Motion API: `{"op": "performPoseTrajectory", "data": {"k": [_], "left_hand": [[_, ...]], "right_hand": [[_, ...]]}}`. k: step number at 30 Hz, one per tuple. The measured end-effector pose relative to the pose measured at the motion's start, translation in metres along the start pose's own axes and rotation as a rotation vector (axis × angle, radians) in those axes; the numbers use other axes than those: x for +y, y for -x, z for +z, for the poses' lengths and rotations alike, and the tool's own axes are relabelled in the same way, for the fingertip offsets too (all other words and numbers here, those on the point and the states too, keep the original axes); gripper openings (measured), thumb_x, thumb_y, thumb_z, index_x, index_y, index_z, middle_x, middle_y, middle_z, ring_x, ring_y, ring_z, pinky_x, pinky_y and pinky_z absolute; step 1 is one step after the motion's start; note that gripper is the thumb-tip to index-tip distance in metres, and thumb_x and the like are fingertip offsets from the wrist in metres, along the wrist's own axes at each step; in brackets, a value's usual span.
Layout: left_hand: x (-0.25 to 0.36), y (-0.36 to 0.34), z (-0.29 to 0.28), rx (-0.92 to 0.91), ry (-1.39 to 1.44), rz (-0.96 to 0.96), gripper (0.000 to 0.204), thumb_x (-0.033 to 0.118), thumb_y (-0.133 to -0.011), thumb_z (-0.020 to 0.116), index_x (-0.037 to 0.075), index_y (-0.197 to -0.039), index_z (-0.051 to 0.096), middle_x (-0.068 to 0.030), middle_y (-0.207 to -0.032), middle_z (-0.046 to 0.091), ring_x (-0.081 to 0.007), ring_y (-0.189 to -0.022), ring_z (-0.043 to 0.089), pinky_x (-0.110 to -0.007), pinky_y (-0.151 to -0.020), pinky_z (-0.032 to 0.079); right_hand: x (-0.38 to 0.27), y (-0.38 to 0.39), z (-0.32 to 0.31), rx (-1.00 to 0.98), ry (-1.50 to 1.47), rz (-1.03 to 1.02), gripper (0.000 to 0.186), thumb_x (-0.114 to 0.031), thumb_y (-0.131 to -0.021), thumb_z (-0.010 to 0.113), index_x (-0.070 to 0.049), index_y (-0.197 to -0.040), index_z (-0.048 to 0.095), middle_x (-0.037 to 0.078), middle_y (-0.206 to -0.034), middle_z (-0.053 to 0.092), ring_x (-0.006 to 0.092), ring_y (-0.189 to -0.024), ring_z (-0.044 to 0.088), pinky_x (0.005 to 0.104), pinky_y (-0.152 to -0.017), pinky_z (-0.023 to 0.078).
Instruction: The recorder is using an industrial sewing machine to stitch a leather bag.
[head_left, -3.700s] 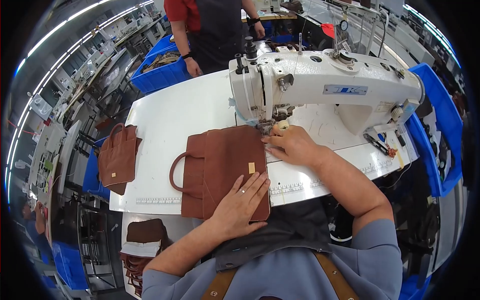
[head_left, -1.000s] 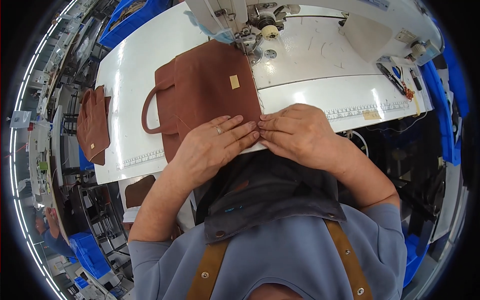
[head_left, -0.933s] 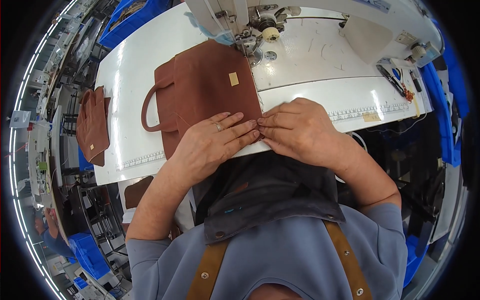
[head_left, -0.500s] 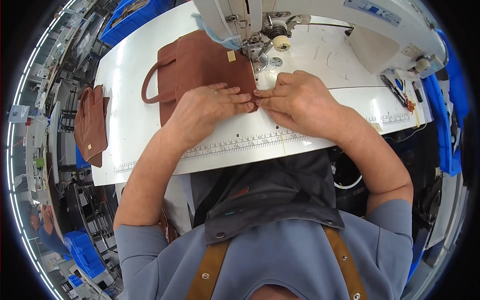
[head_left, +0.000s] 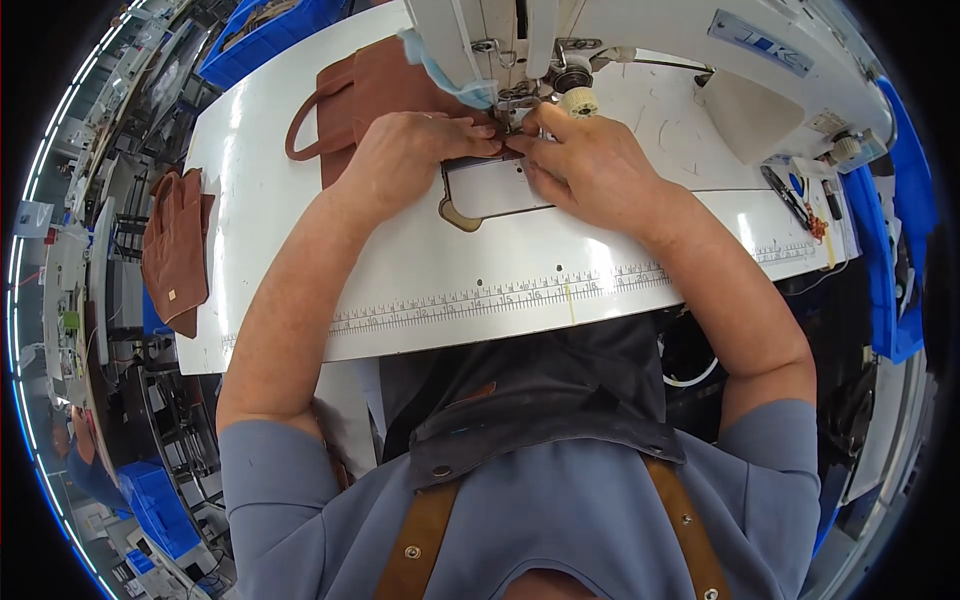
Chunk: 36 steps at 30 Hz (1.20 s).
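Observation:
A reddish-brown bag with a looped handle lies flat on the white sewing table. Its near right corner is under the needle area of a sewing machine. My left hand rests on the bag with its fingers stretched flat toward the needle. At the bag's right edge, my right hand pinches the material between thumb and fingers, close beside the presser foot. The fingers and the machine head partly hide that corner.
Another brown bag hangs over the table's left edge. Snips and small tools lie at the right end. A printed ruler runs along the near edge. Blue bins stand at the far left and right. Loose threads lie by the machine.
Both hands have moved away from me, pushing the bag's corner in to the needle. The slotted plate in the table, covered before, now shows in front of the hands.

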<state>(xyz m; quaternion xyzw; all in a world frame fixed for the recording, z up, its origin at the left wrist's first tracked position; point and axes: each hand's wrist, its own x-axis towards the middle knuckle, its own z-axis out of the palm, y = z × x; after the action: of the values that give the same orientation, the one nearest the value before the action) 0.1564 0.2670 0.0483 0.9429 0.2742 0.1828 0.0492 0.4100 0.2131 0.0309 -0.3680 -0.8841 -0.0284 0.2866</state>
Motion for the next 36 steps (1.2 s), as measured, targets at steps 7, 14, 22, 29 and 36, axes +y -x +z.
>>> {"op": "performPoseTrajectory", "data": {"k": [7,14,22,29,36], "left_hand": [[0.022,-0.006,-0.001,0.024,-0.060,-0.072,0.047,-0.007,-0.084,0.047,0.007,-0.118,0.076,-0.0128,-0.119,0.074,-0.0309,-0.110,0.070,-0.040,-0.096,0.056],[0.065,-0.014,-0.022,-0.253,-0.222,-0.255,0.038,0.014,-0.092,0.055,0.007,-0.126,0.071,-0.0153,-0.116,0.073,-0.0355,-0.102,0.070,-0.045,-0.089,0.055],[0.033,0.018,0.012,0.029,0.007,-0.063,0.039,0.017,-0.096,0.060,0.004,-0.132,0.067,-0.0146,-0.145,0.058,-0.0347,-0.138,0.051,-0.054,-0.119,0.035],[0.061,0.014,0.028,0.049,0.082,-0.267,0.041,0.019,-0.096,0.060,-0.001,-0.132,0.064,-0.0182,-0.146,0.055,-0.0367,-0.143,0.045,-0.060,-0.119,0.031],[0.063,0.009,0.033,0.028,0.024,-0.335,0.045,0.022,-0.098,0.059,0.000,-0.137,0.059,-0.0180,-0.152,0.051,-0.0343,-0.148,0.041,-0.063,-0.119,0.029]], "right_hand": [[0.002,0.003,-0.001,-0.003,0.007,0.065,0.022,-0.016,-0.086,0.068,-0.007,-0.104,0.075,0.007,-0.099,0.069,0.0287,-0.089,0.068,0.0427,-0.074,0.057],[0.005,0.004,-0.001,0.008,-0.024,0.044,0.021,-0.016,-0.086,0.068,-0.007,-0.104,0.074,0.007,-0.097,0.068,0.0290,-0.087,0.068,0.0424,-0.072,0.056],[0.003,0.002,0.001,-0.037,0.018,0.078,0.027,-0.021,-0.090,0.065,-0.010,-0.113,0.075,0.007,-0.091,0.065,0.0283,-0.085,0.068,0.0426,-0.072,0.056],[0.003,0.003,0.002,-0.012,0.020,0.084,0.027,-0.022,-0.089,0.066,-0.011,-0.111,0.076,0.007,-0.090,0.065,0.0282,-0.083,0.068,0.0429,-0.070,0.056],[0.005,0.005,0.003,-0.006,0.035,0.080,0.027,-0.021,-0.087,0.067,-0.011,-0.111,0.076,0.006,-0.091,0.065,0.0283,-0.082,0.068,0.0431,-0.069,0.056]]}}
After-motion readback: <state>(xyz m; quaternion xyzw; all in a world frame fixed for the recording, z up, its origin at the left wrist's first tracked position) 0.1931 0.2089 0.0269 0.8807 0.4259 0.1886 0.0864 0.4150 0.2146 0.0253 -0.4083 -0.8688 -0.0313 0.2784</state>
